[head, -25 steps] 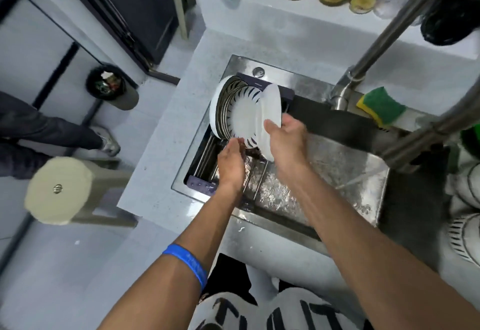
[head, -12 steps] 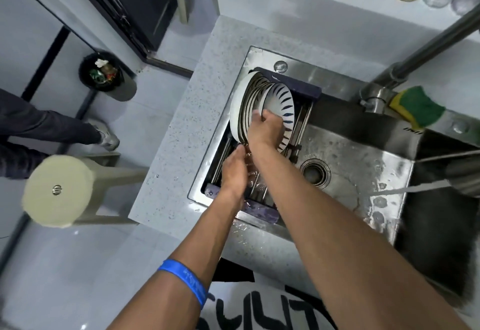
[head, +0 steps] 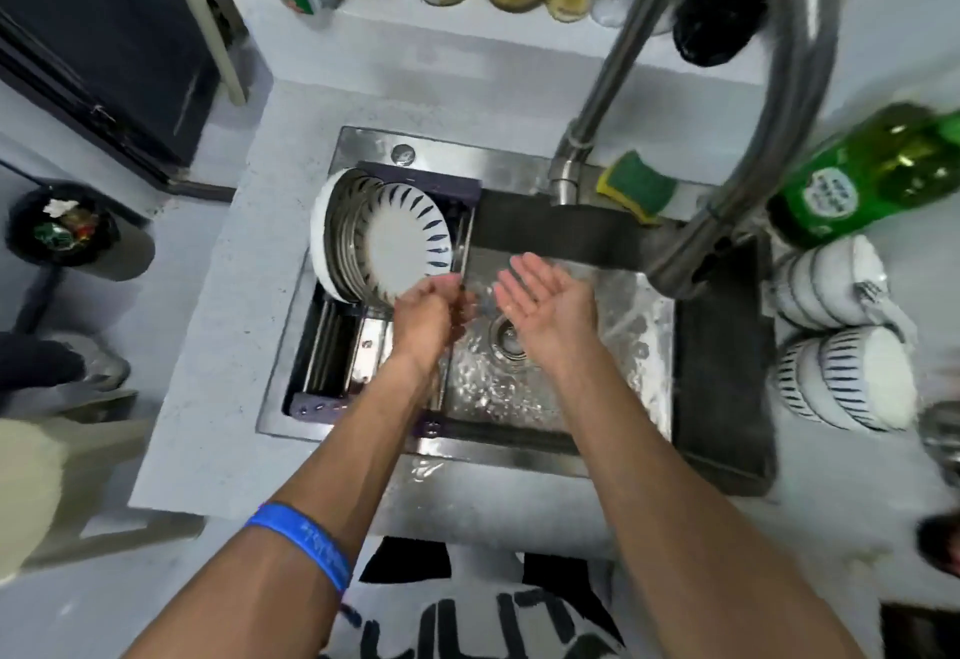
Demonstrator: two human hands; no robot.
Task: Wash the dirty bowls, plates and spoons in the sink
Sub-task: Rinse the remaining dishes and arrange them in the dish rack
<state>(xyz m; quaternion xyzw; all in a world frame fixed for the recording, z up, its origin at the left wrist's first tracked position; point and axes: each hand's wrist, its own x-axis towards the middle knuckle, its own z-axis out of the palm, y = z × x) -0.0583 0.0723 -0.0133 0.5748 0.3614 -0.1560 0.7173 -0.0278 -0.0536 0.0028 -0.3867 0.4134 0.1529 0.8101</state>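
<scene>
A white plate with blue streaks [head: 400, 248] stands on edge in front of several metal plates [head: 340, 237] in the purple drying rack [head: 311, 406] at the left of the sink [head: 519, 430]. My right hand [head: 540, 295] lies palm up with straight fingers over the drain [head: 506, 339] and holds nothing. My left hand [head: 428, 318] is just below the plate's lower edge, back to the camera. Its fingers are curled under and blurred, so I cannot tell whether it holds anything. Two stacks of white bowls with blue stripes [head: 841, 378] sit on the counter to the right.
The curved steel faucet [head: 748, 102] arches over the sink's right half. A green-and-yellow sponge [head: 636, 185] lies behind the basin, and a green bottle [head: 872, 175] lies at the right. Jars line the back ledge [head: 467, 35]. The basin floor is wet.
My right hand has let go of the white plate, which now stands in the rack, and has moved right over the drain, palm up. My left hand shifted slightly right.
</scene>
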